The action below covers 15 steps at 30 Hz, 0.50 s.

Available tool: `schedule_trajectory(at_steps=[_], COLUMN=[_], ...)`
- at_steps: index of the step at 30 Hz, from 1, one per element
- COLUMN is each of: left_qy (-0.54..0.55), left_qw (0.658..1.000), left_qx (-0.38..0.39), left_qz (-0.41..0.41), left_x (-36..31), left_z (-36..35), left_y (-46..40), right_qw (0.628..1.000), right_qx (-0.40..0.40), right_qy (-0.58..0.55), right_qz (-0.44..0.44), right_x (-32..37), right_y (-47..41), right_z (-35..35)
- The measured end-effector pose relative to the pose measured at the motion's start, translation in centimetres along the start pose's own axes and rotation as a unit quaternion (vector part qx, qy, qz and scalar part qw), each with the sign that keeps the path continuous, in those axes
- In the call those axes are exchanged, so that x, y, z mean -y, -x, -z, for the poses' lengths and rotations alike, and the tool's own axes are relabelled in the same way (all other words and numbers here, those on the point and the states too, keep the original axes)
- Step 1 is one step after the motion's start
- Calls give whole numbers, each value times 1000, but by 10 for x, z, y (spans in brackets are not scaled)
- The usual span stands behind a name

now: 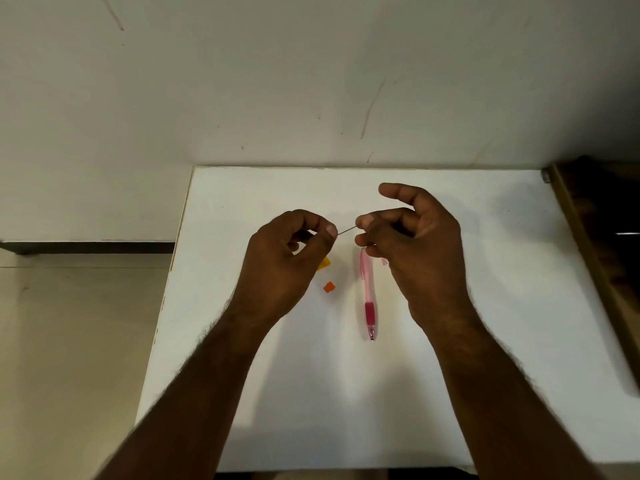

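Observation:
Both my hands hover above a white table. My left hand and my right hand each pinch one end of a thin dark rod, perhaps a pen refill, stretched between their fingertips. Below the right hand a pink transparent pen with a dark red grip lies on the table, tip toward me. A small orange piece lies left of the pen. A yellow piece shows partly from under my left hand. A small pink part peeks out beside my right hand.
The table stands against a pale wall with scuff marks. A dark wooden surface borders the table on the right. The floor lies beyond the table's left edge.

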<state>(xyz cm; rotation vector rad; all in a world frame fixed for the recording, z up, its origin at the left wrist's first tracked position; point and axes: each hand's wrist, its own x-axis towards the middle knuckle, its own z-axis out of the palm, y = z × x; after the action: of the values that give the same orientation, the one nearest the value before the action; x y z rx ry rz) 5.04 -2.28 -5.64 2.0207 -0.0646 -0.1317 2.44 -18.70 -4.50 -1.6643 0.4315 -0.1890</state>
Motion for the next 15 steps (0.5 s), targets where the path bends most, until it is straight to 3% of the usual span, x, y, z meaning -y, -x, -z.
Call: schedule_trajectory(at_steps=[6, 11, 15], left_qy=[23, 28, 33], left_qw=[1000, 1000, 999], left_qx=[16, -4, -4], left_qz=[8, 3, -1], left_x=[-1, 0, 1], left_z=[1, -2, -4], left_y=[0, 0, 0], right_qw=[1000, 992, 988], right_qx=[4, 24, 70], right_qy=[2, -82, -58], right_qz=[-7, -94, -123], right_x=[1, 5, 4], right_y=[2, 2, 5], right_z=[-3, -4, -4])
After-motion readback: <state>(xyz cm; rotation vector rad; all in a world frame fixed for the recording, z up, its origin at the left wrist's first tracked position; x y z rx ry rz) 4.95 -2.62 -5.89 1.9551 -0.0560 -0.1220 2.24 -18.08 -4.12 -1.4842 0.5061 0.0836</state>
